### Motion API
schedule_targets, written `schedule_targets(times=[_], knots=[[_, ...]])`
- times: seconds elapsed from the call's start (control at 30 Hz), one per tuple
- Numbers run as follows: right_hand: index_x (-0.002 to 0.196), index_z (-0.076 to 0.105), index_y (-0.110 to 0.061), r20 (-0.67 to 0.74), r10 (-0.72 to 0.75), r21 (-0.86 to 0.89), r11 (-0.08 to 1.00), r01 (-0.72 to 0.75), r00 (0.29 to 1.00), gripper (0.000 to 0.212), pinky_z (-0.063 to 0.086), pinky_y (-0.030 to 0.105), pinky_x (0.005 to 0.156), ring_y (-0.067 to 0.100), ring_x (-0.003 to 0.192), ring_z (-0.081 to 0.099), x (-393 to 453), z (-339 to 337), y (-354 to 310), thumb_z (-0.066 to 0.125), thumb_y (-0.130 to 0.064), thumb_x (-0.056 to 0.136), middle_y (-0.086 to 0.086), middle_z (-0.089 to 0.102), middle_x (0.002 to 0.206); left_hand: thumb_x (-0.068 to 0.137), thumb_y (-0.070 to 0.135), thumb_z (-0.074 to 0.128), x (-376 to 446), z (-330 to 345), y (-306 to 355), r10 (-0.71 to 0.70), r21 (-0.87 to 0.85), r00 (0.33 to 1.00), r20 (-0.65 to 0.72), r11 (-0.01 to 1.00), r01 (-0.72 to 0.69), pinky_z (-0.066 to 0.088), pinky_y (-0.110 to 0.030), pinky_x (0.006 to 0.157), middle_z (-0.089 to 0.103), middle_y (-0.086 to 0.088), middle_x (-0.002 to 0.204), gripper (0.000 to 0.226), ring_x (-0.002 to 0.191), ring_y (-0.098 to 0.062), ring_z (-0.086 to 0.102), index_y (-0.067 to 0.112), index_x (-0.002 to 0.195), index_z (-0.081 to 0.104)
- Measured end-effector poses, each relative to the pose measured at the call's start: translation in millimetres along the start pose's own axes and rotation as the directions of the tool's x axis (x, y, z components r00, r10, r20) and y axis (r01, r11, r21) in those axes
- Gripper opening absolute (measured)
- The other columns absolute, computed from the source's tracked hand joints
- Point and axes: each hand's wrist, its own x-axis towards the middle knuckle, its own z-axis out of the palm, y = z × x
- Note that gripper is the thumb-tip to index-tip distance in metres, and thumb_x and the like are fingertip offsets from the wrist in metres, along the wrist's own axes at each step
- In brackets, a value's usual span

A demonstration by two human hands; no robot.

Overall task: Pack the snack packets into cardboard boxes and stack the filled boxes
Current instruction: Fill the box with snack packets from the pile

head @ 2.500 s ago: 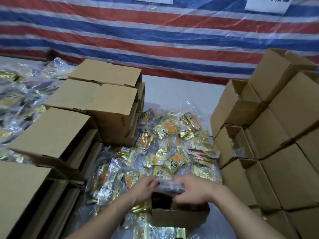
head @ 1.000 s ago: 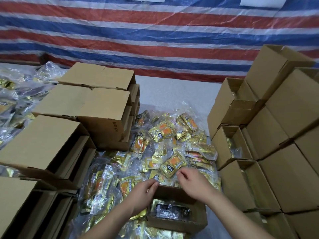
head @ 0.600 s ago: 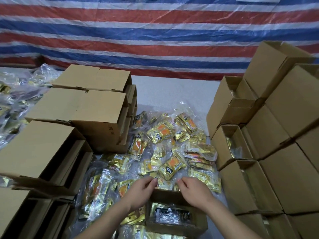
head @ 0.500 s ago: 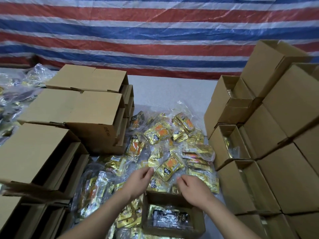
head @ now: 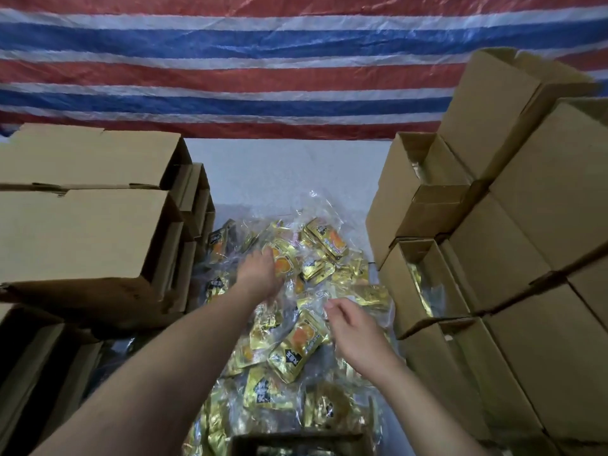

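Snack packets (head: 296, 327), gold foil in clear wrap, lie heaped on the worktop (head: 283, 169) through the centre and lower centre of the frame, between two banks of cardboard boxes. Left hand (head: 260, 274) reaches furthest up the heap, palm down, fingers on a gold packet with an orange print (head: 284, 263); fingers look bent over it but cannot tell if it is actually gripped. Right hand (head: 355, 330) hovers just right of centre, fingers loosely curled, tips at the crinkled clear wrap of the packets; holds nothing clearly, cannot tell if it pinches the wrap. Both forearms come in from the bottom edge.

Open box (head: 296, 444) at bottom centre, only its far rim and a bit of the inside in view, some dark packet showing inside, mostly cut off. Left box stack (head: 82, 225) fills the left side, boxes lying with openings toward the heap, lower ones dark inside. Right box stack (head: 526, 258) fills the right side, several tiers; two boxes at its inner edge are open on top, with clear wrap and gold packets visible inside the lower one (head: 424, 284). Striped tarp (head: 230, 60), red, white and blue, covers the upper frame behind the worktop.
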Motion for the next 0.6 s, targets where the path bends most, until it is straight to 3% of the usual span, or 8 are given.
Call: schedule_targets(times=[0.13, 0.27, 0.33, 0.43, 0.5, 0.6], knots=[[0.092, 0.061, -0.034, -0.008, 0.014, -0.003, 1.0, -0.014, 1.0, 0.023, 0.042, 0.016, 0.066, -0.007, 0.079, 0.057, 2, -2, 18, 0.044, -0.046, 0.102, -0.016, 0.063, 0.087, 0.082, 0.046, 0.073, 31, 21, -2, -0.066, 0.018, 0.994, 0.082, 0.998, 0.065, 0.032, -0.052, 0.116, 0.031, -0.019, 0.156, 0.099, 0.14, -0.037, 0.036, 0.012, 0.155, 0.014], [0.084, 0.061, -0.031, 0.004, 0.042, 0.004, 0.999, -0.042, 0.999, 0.025, 0.04, 0.014, 0.058, -0.003, 0.064, 0.054, 1, -4, 32, 0.046, -0.04, 0.103, -0.016, 0.061, 0.074, 0.077, 0.036, 0.078, 39, 37, -1, -0.103, 0.024, 0.993, 0.059, 0.995, 0.102, 0.03, -0.052, 0.117, 0.028, -0.021, 0.156, 0.112, 0.142, -0.039, 0.031, 0.013, 0.157, 0.003], [0.086, 0.062, -0.033, 0.018, 0.057, 0.016, 0.998, -0.058, 0.998, 0.022, 0.038, 0.013, 0.053, -0.003, 0.057, 0.051, -2, -4, 34, 0.048, -0.037, 0.103, -0.017, 0.062, 0.07, 0.077, 0.018, 0.074, 38, 36, 4, -0.12, -0.021, 0.992, 0.033, 0.992, 0.121, 0.024, -0.054, 0.118, 0.023, -0.019, 0.158, 0.108, 0.145, -0.037, 0.025, 0.013, 0.158, 0.003], [0.092, 0.063, -0.034, 0.051, 0.08, 0.026, 0.996, -0.081, 0.996, 0.017, 0.037, 0.012, 0.05, -0.003, 0.051, 0.049, -4, 0, 33, 0.049, -0.033, 0.103, -0.024, 0.062, 0.066, 0.082, 0.022, 0.069, 36, 25, 7, -0.119, -0.011, 0.992, 0.03, 0.993, 0.12, 0.032, -0.052, 0.115, 0.031, -0.019, 0.151, 0.085, 0.137, -0.034, 0.033, 0.005, 0.151, 0.023], [0.091, 0.063, -0.034, 0.048, 0.074, 0.014, 0.997, -0.074, 0.996, 0.017, 0.04, 0.009, 0.055, -0.006, 0.058, 0.055, -4, 3, 28, 0.051, -0.032, 0.102, -0.022, 0.065, 0.073, 0.082, 0.02, 0.068, 31, 17, 5, -0.126, 0.028, 0.991, 0.035, 0.992, 0.125, 0.037, -0.05, 0.111, 0.037, -0.017, 0.141, 0.068, 0.129, -0.032, 0.037, 0.007, 0.142, 0.038], [0.089, 0.065, -0.032, 0.044, 0.071, -0.002, 0.997, -0.071, 0.996, 0.017, 0.043, 0.008, 0.06, -0.009, 0.069, 0.059, -6, 7, 19, 0.053, -0.033, 0.102, -0.013, 0.066, 0.081, 0.083, 0.019, 0.07, 16, 12, -5, -0.15, -0.094, 0.988, 0.023, 0.984, 0.151, 0.038, -0.051, 0.11, 0.037, -0.015, 0.14, 0.072, 0.13, -0.031, 0.039, 0.014, 0.145, 0.034]])
